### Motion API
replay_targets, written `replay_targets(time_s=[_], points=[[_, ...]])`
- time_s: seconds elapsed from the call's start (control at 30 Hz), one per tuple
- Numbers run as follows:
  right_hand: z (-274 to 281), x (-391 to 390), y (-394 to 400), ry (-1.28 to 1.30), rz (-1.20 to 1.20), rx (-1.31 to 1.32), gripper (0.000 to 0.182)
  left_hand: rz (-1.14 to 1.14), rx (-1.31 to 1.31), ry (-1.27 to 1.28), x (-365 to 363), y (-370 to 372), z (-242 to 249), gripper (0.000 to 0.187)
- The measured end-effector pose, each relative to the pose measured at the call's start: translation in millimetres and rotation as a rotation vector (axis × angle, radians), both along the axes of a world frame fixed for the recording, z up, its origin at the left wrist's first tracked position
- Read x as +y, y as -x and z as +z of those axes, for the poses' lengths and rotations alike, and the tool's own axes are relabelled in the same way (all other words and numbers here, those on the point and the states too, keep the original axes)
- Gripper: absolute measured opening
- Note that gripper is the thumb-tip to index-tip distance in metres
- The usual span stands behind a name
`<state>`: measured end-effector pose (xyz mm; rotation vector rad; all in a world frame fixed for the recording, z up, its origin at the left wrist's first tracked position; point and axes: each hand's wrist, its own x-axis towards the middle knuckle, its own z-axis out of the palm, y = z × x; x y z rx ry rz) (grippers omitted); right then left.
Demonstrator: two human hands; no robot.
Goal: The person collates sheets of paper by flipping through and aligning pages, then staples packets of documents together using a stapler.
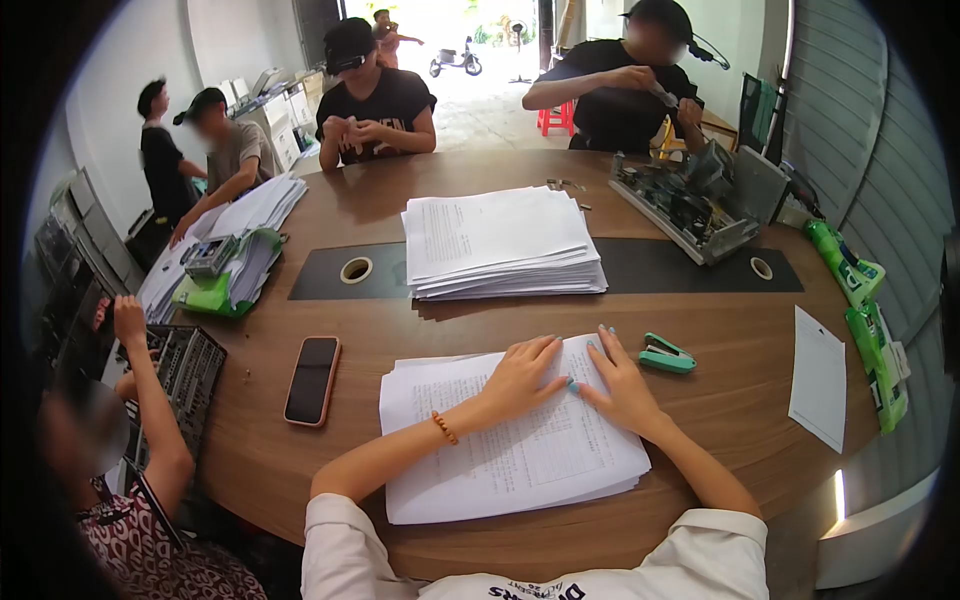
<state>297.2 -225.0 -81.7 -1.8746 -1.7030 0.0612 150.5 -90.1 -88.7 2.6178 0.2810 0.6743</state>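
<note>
A stack of printed paper (500,450) lies on the wooden table in front of me. My left hand (522,378) rests flat on its upper part, fingers stretched out, with a beaded bracelet at the wrist. Beside it, my right hand (618,388) lies on the stack's upper right part with fingers spread. Neither hand grips anything. Just right of my right hand is a green stapler (667,354). A taller paper stack (500,240) sits farther back, beyond both hands.
A phone (312,381) lies to the left, a single sheet (819,380) to the right. An opened metal device (695,195) stands at the back right. Green packages (878,365) line the right edge. Several people are around the table (350,510) and behind it.
</note>
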Motion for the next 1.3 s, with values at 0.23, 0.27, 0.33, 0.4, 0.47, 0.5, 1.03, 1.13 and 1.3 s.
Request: replay_targets(time_s=[0.23, 0.27, 0.33, 0.4, 0.47, 0.5, 1.03, 1.13, 1.3], points=[[2.3, 1.2, 2.9, 0.021, -0.013, 0.146, 0.051, 0.005, -0.09, -0.094, 3.0, -3.7, -14.3, 0.048], [5.0, 1.0, 2.7, 0.026, -0.033, 0.197, 0.049, 0.016, -0.099, -0.079, 3.6, -4.5, -16.3, 0.048], [0.3, 1.6, -0.1, 0.003, -0.075, 0.23, 0.049, -0.004, -0.113, -0.099, 2.7, -4.7, -17.8, 0.049], [-8.4, 1.4, -4.2, -0.063, -0.132, 0.307, 0.047, 0.028, -0.118, -0.069, 0.0, -6.1, -18.2, 0.05], [-9.1, 3.2, -6.6, -0.031, -0.118, 0.287, 0.046, 0.062, -0.126, -0.057, -1.1, -6.5, -17.5, 0.053], [-9.8, 3.2, -6.8, -0.018, -0.121, 0.279, 0.045, 0.073, -0.129, -0.044, -1.8, -6.6, -19.1, 0.053], [11.2, 23.1, -20.5, -0.095, -0.266, 0.785, 0.017, 0.075, -0.127, 0.04, -4.4, -5.0, -12.7, 0.062], [10.2, 25.9, -22.2, -0.112, -0.252, 0.825, 0.01, 0.079, -0.149, 0.054, -3.6, -5.0, -10.7, 0.063], [11.4, 23.7, -21.4, -0.135, -0.264, 0.778, 0.008, 0.084, -0.256, 0.18, 0.5, -6.1, -7.6, 0.053]])
